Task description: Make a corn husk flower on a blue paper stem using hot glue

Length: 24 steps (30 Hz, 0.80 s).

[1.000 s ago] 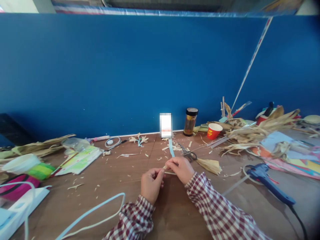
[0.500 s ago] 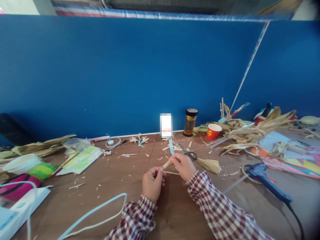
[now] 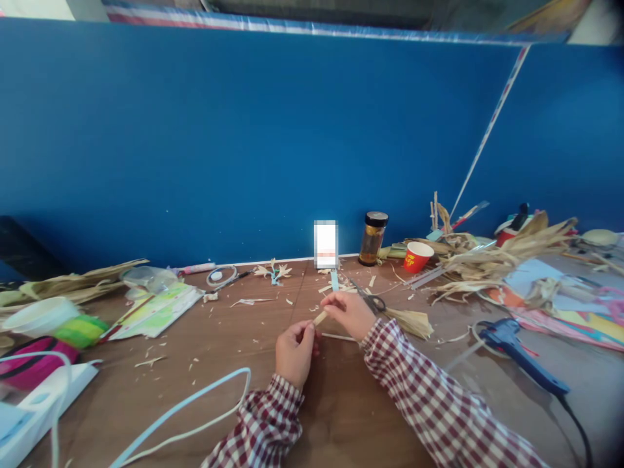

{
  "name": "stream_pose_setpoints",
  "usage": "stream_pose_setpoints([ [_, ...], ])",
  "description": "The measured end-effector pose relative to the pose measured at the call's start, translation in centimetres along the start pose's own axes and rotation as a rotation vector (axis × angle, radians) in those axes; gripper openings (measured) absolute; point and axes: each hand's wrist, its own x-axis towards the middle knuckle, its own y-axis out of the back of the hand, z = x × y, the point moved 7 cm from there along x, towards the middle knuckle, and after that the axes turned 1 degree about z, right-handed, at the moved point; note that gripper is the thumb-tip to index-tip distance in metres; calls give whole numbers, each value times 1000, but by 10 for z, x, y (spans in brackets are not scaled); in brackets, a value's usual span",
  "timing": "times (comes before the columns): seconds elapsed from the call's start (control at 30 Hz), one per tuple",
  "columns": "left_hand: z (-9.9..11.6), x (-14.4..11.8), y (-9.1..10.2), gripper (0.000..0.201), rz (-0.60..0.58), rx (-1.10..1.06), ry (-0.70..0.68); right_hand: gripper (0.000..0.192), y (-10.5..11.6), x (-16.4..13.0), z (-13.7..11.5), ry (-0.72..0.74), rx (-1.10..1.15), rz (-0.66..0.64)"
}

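A short, pale strip of what looks like dried husk (image 3: pixel 320 318) is stretched between my hands above the brown table. My left hand (image 3: pixel 294 351) pinches its lower end between thumb and finger. At the upper end, my right hand (image 3: pixel 350 314) grips it with thumb and fingertips. Behind the right hand lies a pair of dark-handled scissors (image 3: pixel 374 302), partly hidden. A thin pale stick (image 3: pixel 338 337) rests on the table below the hands. Beyond them stands a blurred-out white block (image 3: pixel 325 244), with a light blue strip (image 3: pixel 334 281) in front of it.
A jar of amber liquid (image 3: pixel 373 239) and a red paper cup (image 3: pixel 418 258) stand at the back. Dried husks (image 3: pixel 526 244) are heaped at right, near a blue glue gun (image 3: pixel 526 361). A white cable (image 3: pixel 195 393) loops at front left, beside a white power strip (image 3: pixel 53 403).
My right hand has shifted slightly left and up, and less of the strip shows between the hands. The left hand stays nearly in place.
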Motion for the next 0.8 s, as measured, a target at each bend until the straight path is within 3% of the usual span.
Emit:
stream_pose_setpoints([
  [0.17,32,-10,15,51,198,202,-306,14,-17,3,11,11,-178,19],
  [0.23,40,-13,16,48,212,246,-385,18,-26,4,13,22,-244,-18],
  [0.37,32,-8,11,37,127,260,-349,24,-29,11,11,66,-388,-79],
  [0.53,25,-5,8,34,116,248,-306,27,11,36,30,-132,-745,-45],
  [0.63,29,-8,6,33,107,262,-330,27,26,48,43,-191,-798,-60],
  [0.8,31,-10,4,32,101,297,-360,20,27,49,53,-201,-764,-46],
])
